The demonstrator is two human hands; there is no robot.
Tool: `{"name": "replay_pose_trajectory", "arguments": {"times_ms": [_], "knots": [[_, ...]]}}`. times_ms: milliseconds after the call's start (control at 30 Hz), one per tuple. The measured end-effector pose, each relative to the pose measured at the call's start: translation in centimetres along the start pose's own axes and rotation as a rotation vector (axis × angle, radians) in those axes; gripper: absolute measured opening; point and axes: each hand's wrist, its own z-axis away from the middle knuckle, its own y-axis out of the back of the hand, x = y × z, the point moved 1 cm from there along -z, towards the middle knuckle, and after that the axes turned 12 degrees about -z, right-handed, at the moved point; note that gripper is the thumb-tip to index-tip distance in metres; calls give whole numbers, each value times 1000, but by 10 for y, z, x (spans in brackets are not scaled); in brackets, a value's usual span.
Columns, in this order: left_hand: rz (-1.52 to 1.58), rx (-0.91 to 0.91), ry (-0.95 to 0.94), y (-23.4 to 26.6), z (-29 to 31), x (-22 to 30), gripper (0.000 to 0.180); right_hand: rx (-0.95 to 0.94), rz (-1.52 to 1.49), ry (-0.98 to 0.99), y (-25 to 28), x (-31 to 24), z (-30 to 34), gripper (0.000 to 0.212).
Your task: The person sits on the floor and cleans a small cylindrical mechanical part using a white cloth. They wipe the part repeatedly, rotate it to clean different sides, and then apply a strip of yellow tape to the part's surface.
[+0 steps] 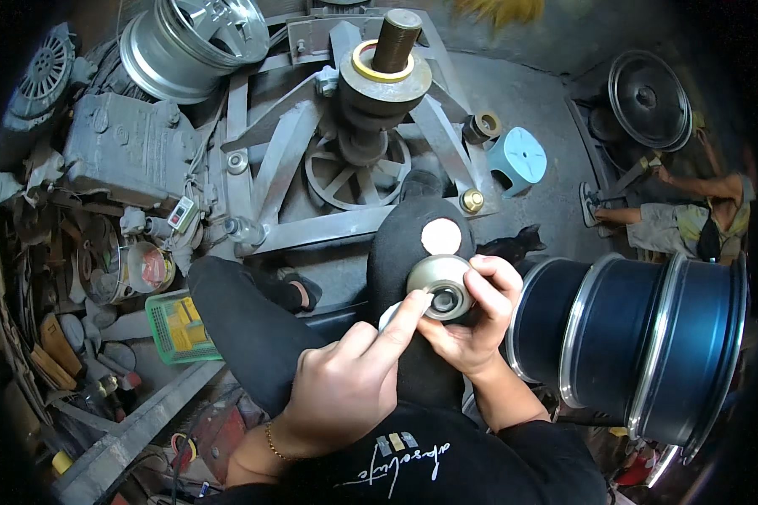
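Champagne-toned metal: one round cap [436, 271], just below and right of frame centre, held above the wearer's thigh. Right hand [473, 338] grips it at the rim, fingers bent around the edge. Left hand [341, 379] mostly curled, index finger extended to the cap's central recess; a white scrap [387, 316] lies beside that finger, though whether it is pinched cannot be told. Progress, as judged: cap is in hand and under contact, not yet set down; share of its surface already worked, and share left, cannot be read. Pale disc [441, 236] sits on the right knee [408, 223], just above the cap. Edges: blue wheel barrel [623, 337] stands near the right forearm, limiting swing that way; grey machine frame [290, 160] spans upper centre. Widest room appears upper right, where grey floor [518, 97] runs past a light-blue stool [522, 158].
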Motion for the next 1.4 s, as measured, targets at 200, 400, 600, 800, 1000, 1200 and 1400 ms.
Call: {"name": "replay_pose_trajectory", "arguments": {"times_ms": [200, 400, 600, 800, 1000, 1200, 1400], "knots": [[-19, -32, -8, 4, 1, -4, 49, -229, 43, -93, 18, -5, -11, 82], [-165, 11, -108, 11, 3, -8, 51, -177, -7, 41, 15, -12, -16, 62], [-277, -62, -191, 33, -6, -6, 52, -333, -37, 133, 23, -7, -25, 61], [-162, -43, -144, 12, 3, -16, 55, -239, 12, 84, 15, -6, -15, 69], [0, 0, -91, -15, 20, -13, 63, -145, 57, 29, 10, -3, 9, 92], [36, -42, 0, -6, 15, -5, 52, -181, 150, -69, 11, -12, 3, 86], [12, -60, -38, 1, 14, -7, 51, -351, 40, -70, 29, -11, -13, 73]]}}
